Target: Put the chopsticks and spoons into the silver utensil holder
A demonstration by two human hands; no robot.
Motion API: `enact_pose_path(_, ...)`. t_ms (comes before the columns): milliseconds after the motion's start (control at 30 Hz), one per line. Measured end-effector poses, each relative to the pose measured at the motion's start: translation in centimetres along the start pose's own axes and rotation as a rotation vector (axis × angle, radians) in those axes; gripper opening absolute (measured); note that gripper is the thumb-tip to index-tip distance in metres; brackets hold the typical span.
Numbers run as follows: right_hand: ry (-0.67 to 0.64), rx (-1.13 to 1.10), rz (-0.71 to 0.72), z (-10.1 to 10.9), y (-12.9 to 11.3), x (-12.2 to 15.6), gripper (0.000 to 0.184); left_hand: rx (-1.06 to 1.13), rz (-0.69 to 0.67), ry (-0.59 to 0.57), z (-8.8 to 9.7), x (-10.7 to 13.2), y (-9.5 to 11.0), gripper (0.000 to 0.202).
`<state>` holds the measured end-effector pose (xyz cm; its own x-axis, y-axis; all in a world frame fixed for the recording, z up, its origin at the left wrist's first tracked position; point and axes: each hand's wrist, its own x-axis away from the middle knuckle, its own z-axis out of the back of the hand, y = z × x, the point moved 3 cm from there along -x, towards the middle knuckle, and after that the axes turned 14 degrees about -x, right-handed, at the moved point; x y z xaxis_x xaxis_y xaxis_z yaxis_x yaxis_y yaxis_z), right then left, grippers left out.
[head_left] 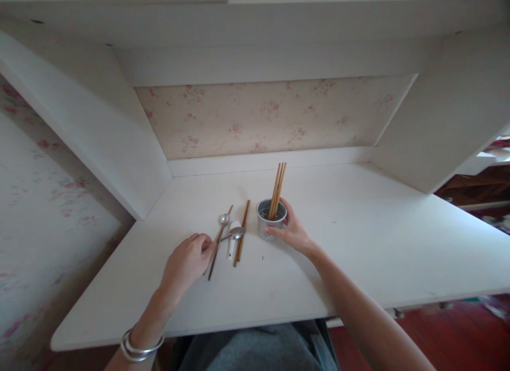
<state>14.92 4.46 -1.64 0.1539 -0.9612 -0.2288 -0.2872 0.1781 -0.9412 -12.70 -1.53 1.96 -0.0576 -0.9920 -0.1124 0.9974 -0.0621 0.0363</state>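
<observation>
My right hand (292,230) is wrapped around a perforated metal utensil holder (266,230) standing on the white desk. Several light wooden chopsticks (278,190) lean upright inside it. My left hand (191,256) is closed, its fingertips at the handle end of a metal spoon (238,233), whose bowl points right. Beneath that spoon lies a white spoon (231,247), partly covered. Two brown chopsticks (243,227) rest side by side to its right. Another metal spoon (224,219) with a round bowl lies next to a dark-ended chopstick (212,264), close to my left fingers.
The white desk (358,243) has a raised back edge and a side panel (91,105) at the left, another panel (410,116) at the right. An overhead shelf (255,25) spans the top. A tiny dark speck (262,258) lies in front of the holder.
</observation>
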Motion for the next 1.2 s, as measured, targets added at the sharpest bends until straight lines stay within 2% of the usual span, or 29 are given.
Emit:
enact_pose_path(133,-0.001,-0.004,-0.003,0.1,0.3,0.0,0.097,-0.010,-0.015,-0.084,-1.1,-3.1,-0.9,0.036)
enact_pose_path(300,-0.006,0.020,0.011,0.4,0.3,0.1,0.094,-0.051,-0.085,-0.271,-2.4,-6.4,-0.4,0.043)
enact_pose_path(400,-0.014,0.040,0.039,0.5,0.4,0.1,0.092,-0.065,-0.125,-0.344,-2.9,-6.9,0.4,0.044)
enact_pose_path(600,-0.012,0.047,0.027,0.5,0.8,0.1,0.094,-0.128,-0.101,-0.383,-2.9,-7.0,2.0,0.046)
enact_pose_path(700,-0.009,0.063,0.044,0.3,0.8,0.1,0.091,-0.109,-0.064,-0.323,-2.4,-7.4,2.4,0.054)
enact_pose_path(800,-0.018,0.065,0.054,0.2,0.7,0.0,0.087,-0.096,-0.016,-0.229,-1.6,-8.3,2.3,0.047)
enact_pose_path(867,-0.020,0.067,0.058,0.2,0.6,0.0,0.086,-0.089,0.009,-0.148,-0.5,-9.2,2.1,0.040)
enact_pose_path(967,-0.023,0.072,0.058,0.2,0.4,0.0,0.084,-0.038,0.035,0.027,2.3,-10.5,2.4,0.038)
enact_pose_path(1067,-0.033,0.057,0.054,0.0,0.0,0.1,0.081,0.153,0.002,0.203,5.7,-11.3,3.8,0.040)
enact_pose_path(1133,-0.040,0.052,0.044,-0.2,-0.3,0.2,0.079,0.339,-0.063,0.263,7.5,-11.6,5.6,0.043)
enact_pose_path(1200,-0.048,0.048,0.032,-0.3,-0.4,0.3,0.077,0.474,-0.142,0.297,8.6,-11.9,7.7,0.044)
